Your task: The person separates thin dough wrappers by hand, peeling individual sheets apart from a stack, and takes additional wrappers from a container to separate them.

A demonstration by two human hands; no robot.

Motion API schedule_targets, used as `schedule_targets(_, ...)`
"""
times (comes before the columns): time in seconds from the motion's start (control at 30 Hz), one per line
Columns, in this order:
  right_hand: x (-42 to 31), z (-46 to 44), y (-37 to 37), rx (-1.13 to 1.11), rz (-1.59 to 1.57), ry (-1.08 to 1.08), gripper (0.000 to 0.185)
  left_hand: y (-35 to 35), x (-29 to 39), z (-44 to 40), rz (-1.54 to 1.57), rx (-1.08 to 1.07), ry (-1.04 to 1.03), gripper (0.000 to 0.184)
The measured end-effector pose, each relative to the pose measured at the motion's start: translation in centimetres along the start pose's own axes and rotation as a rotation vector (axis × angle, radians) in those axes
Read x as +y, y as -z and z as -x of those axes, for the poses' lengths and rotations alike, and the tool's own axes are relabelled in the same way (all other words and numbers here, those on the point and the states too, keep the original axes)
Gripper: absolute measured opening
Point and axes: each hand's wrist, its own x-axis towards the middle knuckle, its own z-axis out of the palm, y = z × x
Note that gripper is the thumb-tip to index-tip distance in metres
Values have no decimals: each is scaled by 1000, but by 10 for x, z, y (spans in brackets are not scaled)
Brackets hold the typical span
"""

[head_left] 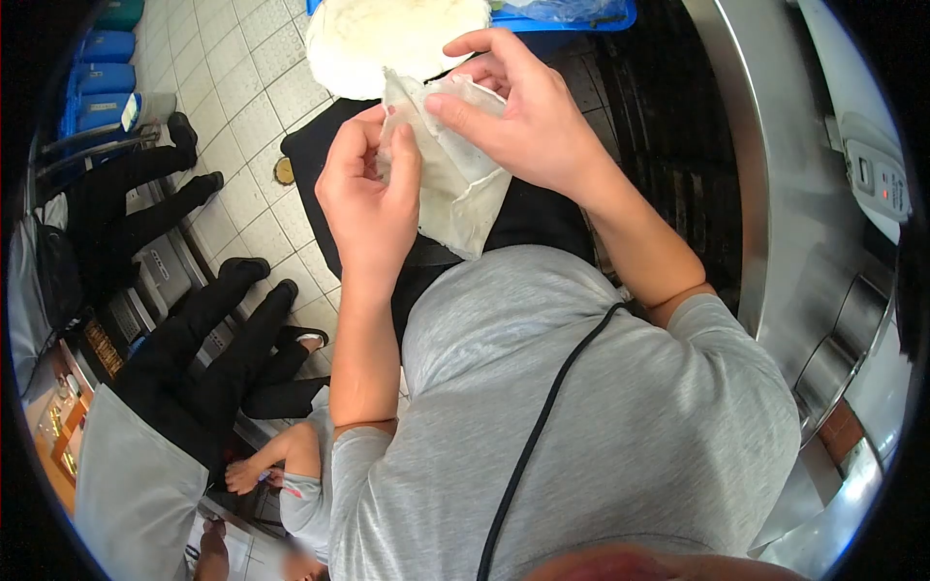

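A thin, pale, slightly translucent sheet (450,194) with creased, uneven edges hangs between my two hands above my dark-clothed lap. My left hand (371,179) pinches its left edge between thumb and curled fingers. On the other side, my right hand (523,111) grips the upper right part, its thumb lying across the front. Whether the sheet is dough, cloth or film is hard to tell. Just beyond my hands lies a rounded, off-white stack or mass (387,39), with its far side cut off by the frame.
A blue tub (572,21) with clear plastic stands beyond my right hand. Stainless steel equipment (736,145) runs along the right. Other people in dark trousers (223,339) are at the left on the tiled floor (247,107), near blue bins (105,79). A black cord (547,397) crosses my shirt.
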Motion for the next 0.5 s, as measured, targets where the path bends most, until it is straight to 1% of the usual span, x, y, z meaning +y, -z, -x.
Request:
schedule_targets(0.03,-4,-1,3,-86,65,-32,37,-1,0,1,0,0,0,14)
schedule_targets(0.07,-4,-2,5,-85,65,-32,37,-1,-1,2,-15,-24,-9,14)
schedule_targets(0.13,-3,-5,8,-142,218,96,41,-2,1,3,-30,-49,-18,15)
schedule_targets(0.17,-3,-6,10,-142,218,96,41,-3,4,4,-27,-51,-21,15)
schedule_targets(0.23,-4,-8,14,-246,247,-31,35,-3,5,5,-25,-54,-24,15)
schedule_targets(0.27,-2,-9,15,-246,247,-30,35,-1,3,5,4,-18,-5,16)
schedule_targets(0.33,7,-8,14,-211,128,-167,26,2,-3,7,31,18,15,19)
schedule_targets(0.37,10,-5,11,-212,128,-166,26,4,-7,8,39,35,55,17)
schedule_targets(0.43,16,-3,3,-66,60,-84,27,3,-9,9,47,50,95,15)
schedule_targets(0.5,9,0,3,-84,24,-80,26,-2,-4,8,187,123,84,10)
